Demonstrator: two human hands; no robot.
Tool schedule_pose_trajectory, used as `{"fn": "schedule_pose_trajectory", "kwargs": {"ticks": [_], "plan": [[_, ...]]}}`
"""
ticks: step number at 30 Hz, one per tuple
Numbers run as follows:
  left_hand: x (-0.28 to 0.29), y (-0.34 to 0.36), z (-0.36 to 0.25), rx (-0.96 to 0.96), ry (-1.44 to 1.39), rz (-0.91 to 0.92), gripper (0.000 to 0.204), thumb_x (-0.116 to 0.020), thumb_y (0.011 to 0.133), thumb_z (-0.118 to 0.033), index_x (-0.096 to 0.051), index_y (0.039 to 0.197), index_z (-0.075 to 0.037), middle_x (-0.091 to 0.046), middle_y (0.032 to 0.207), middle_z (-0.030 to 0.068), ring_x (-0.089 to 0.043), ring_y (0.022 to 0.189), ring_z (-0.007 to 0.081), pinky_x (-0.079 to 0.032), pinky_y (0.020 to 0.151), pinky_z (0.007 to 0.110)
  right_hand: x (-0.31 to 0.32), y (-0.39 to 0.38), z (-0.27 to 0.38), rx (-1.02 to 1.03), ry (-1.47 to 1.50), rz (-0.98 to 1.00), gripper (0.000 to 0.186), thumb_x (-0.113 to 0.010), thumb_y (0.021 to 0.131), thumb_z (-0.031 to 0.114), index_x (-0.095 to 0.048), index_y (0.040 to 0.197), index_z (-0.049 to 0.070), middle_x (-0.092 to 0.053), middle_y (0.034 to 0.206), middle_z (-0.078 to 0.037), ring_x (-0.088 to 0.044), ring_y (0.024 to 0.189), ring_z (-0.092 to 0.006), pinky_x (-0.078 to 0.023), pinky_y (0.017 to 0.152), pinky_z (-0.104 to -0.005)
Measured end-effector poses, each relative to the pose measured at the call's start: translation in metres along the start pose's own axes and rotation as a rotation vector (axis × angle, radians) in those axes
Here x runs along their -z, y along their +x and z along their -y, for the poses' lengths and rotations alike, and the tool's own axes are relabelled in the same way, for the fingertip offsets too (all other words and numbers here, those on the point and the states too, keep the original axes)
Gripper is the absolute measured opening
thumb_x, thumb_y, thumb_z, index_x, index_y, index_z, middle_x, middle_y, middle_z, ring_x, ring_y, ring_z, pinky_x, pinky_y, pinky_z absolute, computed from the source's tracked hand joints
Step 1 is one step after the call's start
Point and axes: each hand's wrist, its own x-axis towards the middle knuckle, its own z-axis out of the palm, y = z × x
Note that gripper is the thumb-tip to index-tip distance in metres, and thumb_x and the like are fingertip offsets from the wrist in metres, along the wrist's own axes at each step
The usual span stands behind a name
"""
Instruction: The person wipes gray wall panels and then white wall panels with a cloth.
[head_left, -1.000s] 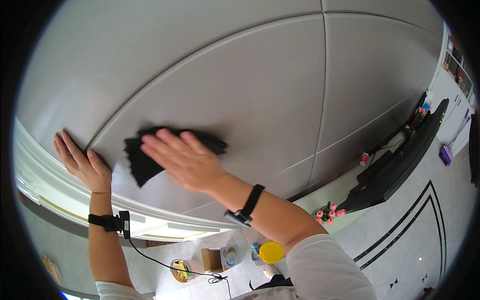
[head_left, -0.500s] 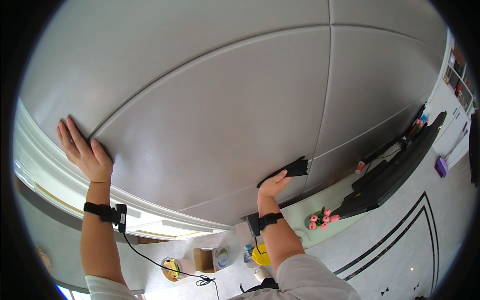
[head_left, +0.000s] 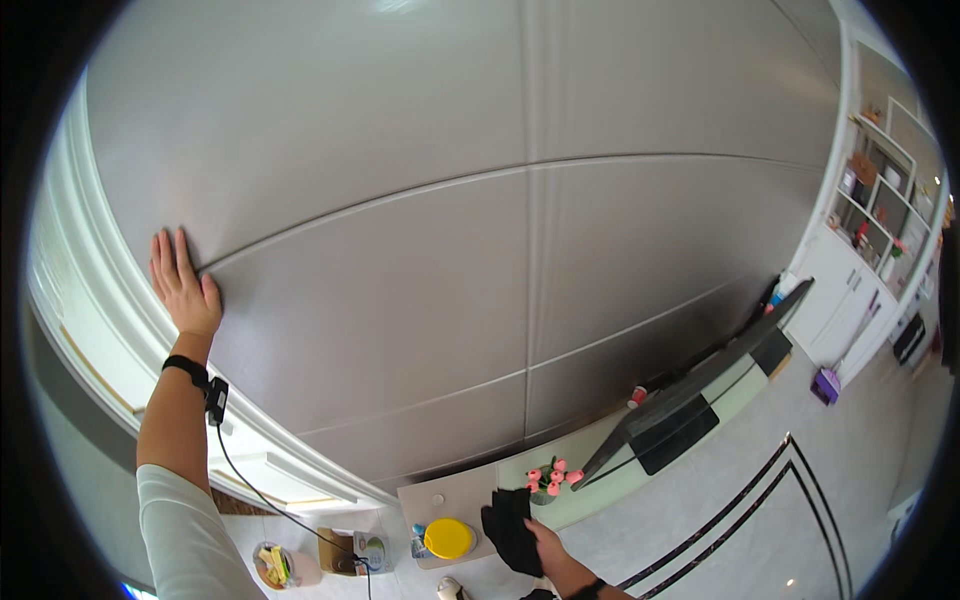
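Note:
Against the grey padded wall panel (head_left: 390, 300), near the white moulding, my left hand (head_left: 187, 295) lies flat with its fingers stretched upward. It rests beside the left end of a horizontal seam and holds nothing. Low in the view, my right hand (head_left: 550, 552) grips a bunched black cloth (head_left: 511, 532), held away from the wall. The cloth hangs in front of the low cabinet, just below a bunch of pink flowers (head_left: 548, 478). Both wrists wear black straps.
A large black television (head_left: 680, 395) stands on the pale green cabinet top (head_left: 590, 490). A yellow round lid (head_left: 449, 538) is left of the cloth. On the floor are a cardboard box (head_left: 338, 550) and a bin (head_left: 275, 565). White moulding (head_left: 110, 270) borders the panel.
My right hand has come off the wall and dropped lower with the black cloth. The view has turned rightward, showing more shelves. My left hand stays flat on the panel.

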Motion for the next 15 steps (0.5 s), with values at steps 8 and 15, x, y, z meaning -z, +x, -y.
{"fn": "schedule_pose_trajectory", "kwargs": {"ticks": [8, 15], "plan": [[0.009, 0.016, -0.020, 0.122, 0.032, 0.158, 0.075, -0.052, 0.090, -0.017, -0.031, 0.162, -0.009, -0.030, 0.166, 0.0165, -0.026, 0.155, 0.0373, -0.023, 0.124, 0.054, 0.057, -0.153, 0.120, 0.190, 0.039, 0.159, 0.055, -0.056, 0.096, 0.024, -0.053, 0.141, -0.007, -0.067, 0.133, -0.019, -0.067, 0.120, -0.0320, -0.052, 0.106, -0.0419], [0.042, 0.053, -0.064, 0.345, 0.210, 0.436, 0.072, -0.059, 0.086, -0.017, -0.040, 0.155, -0.009, -0.036, 0.161, 0.0134, -0.032, 0.151, 0.0303, -0.028, 0.120, 0.051, 0.101, -0.193, 0.158, 0.325, -0.054, 0.131, 0.058, -0.053, 0.098, 0.025, -0.049, 0.146, -0.007, -0.062, 0.140, -0.020, -0.063, 0.126, -0.0312, -0.047, 0.111, -0.0406]]}}
